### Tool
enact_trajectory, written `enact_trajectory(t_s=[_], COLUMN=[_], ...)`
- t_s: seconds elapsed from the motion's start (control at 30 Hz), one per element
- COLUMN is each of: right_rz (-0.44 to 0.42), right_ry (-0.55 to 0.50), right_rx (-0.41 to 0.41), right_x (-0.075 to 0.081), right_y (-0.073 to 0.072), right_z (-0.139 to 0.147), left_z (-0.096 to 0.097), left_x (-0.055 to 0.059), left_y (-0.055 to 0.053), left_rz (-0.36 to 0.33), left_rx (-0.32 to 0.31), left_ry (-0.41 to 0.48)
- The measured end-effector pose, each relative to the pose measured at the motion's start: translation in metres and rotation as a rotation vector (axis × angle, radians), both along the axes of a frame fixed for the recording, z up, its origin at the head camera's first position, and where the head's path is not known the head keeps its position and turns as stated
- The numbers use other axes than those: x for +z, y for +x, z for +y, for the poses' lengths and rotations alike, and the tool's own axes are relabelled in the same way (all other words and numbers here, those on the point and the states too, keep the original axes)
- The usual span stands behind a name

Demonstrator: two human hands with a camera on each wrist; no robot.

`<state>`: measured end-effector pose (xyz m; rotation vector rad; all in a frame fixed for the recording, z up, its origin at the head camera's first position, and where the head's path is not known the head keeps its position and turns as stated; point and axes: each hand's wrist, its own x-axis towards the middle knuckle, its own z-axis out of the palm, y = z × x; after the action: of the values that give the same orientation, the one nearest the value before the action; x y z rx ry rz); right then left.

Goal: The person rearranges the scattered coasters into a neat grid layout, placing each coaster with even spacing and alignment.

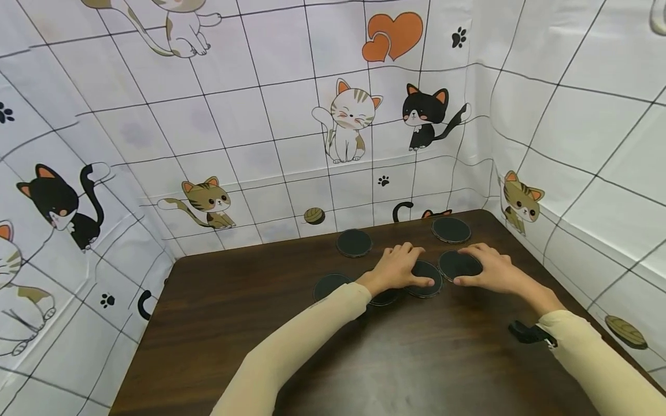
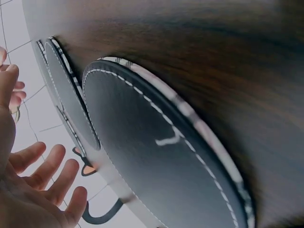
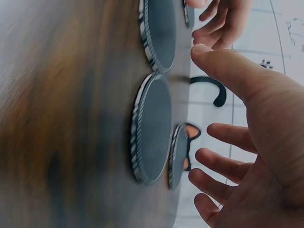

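Several round black coasters with stitched rims lie flat on the dark wooden table [image 1: 239, 323]. My left hand [image 1: 398, 268] hovers with spread, slightly bent fingers over the middle coaster [image 1: 429, 271], its thumb overlapping the disc in the head view. In the left wrist view, a large coaster [image 2: 142, 128] with a plaid edge lies beside the left fingers [image 2: 42, 183]. My right hand [image 1: 491, 268] is over the right coaster [image 1: 459, 264], thumb and fingers apart around its right side. The right wrist view shows a coaster [image 3: 153, 128] apart from the right fingers [image 3: 218, 166]. Neither hand holds anything.
Behind these, a back coaster [image 1: 354, 242] and a far right coaster [image 1: 451, 230] lie near the table's back edge. Another coaster [image 1: 330, 284] sits left of the left wrist. White cat-print sheeting [image 1: 291, 144] surrounds the table. A black strap [image 1: 528, 332] hangs at the right wrist.
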<state>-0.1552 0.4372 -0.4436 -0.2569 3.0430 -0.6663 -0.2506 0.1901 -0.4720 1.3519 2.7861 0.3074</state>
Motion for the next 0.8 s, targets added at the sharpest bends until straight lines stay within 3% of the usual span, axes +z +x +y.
enact_trajectory(t_s=[0.23, 0.43, 0.6, 0.8], right_rz=[-0.012, -0.026, -0.039, -0.095], right_ry=[0.008, 0.019, 0.045, 0.038], right_rx=[-0.043, -0.084, -0.098, -0.106], right_x=[-0.007, -0.008, -0.006, -0.010], right_y=[0.017, 0.023, 0.019, 0.007], right_z=[0.028, 0.047, 0.060, 0.062], left_z=[0.025, 0.045, 0.060, 0.072], left_x=[-0.006, -0.003, -0.002, -0.010], left_y=[0.000, -0.003, -0.012, -0.022], left_rz=[0.028, 0.047, 0.045, 0.035], left_rx=[-0.031, -0.016, -0.018, -0.002], left_ry=[-0.054, -0.104, -0.147, -0.228])
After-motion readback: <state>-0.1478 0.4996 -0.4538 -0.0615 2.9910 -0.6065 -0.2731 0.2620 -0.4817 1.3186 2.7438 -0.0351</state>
